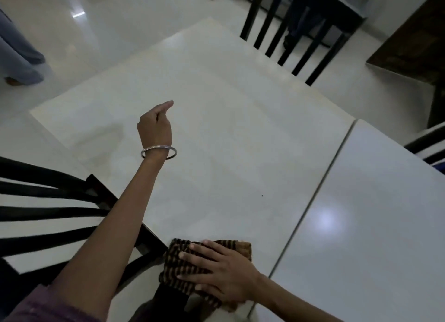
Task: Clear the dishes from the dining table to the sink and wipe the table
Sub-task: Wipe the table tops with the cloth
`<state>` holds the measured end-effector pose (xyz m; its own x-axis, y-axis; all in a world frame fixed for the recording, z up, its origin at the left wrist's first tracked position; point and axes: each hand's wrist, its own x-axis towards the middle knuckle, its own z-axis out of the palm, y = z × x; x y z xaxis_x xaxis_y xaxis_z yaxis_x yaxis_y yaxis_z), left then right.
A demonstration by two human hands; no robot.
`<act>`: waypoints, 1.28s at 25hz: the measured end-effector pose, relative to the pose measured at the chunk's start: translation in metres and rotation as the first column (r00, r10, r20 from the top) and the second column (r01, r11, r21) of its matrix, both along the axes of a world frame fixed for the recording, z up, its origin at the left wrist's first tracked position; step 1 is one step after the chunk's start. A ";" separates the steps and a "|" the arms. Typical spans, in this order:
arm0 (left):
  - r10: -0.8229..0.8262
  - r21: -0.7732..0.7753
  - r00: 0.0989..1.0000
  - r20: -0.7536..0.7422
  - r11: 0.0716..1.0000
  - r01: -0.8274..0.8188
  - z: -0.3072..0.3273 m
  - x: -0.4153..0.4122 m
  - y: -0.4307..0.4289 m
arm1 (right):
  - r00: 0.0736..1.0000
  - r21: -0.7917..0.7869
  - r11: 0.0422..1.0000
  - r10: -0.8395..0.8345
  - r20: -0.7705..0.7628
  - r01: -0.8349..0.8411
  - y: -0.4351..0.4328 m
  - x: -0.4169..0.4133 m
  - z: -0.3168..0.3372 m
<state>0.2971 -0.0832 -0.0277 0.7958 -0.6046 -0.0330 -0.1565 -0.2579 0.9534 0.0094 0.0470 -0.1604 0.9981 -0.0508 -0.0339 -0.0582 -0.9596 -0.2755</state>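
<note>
At near edge of worktop (240,129): cloth (171,266), striped, folded. Likely soft, light, limp; should slide easily on glossy top. Right hand (221,273) flat on it, fingers (195,258) spread, pressing. Left hand (155,126) above worktop middle, fingers loosely curled, empty. Best hold: palm flat over cloth middle.

1. The left arm (115,220) is bare from the sleeve down to the left grip (155,125).
2. A thin round bangle (158,152) of shiny silver metal lies around the left wrist and fits loosely.
3. The sleeve (41,307) on the upper left arm is of dull purple cloth with soft folds.
4. The right arm (296,300) is bare as far as the view shows it.
5. The right grip (221,271) has short, trimmed nails.
</note>
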 end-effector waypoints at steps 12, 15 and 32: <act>-0.039 -0.111 0.999 -0.036 0.993 0.035 0.002 -0.069 0.105 | 0.542 -0.150 0.547 -0.837 -0.076 0.823 -0.210 0.019 0.019; -0.057 -0.134 0.997 -0.061 0.990 0.048 0.003 -0.074 0.120 | 0.419 -0.047 0.428 -0.898 -0.135 0.903 -0.220 -0.042 0.021; -0.464 -0.198 0.884 -0.047 0.872 0.447 0.036 -0.123 0.260 | 0.680 -0.127 0.670 -0.730 0.065 0.732 0.139 -0.020 0.010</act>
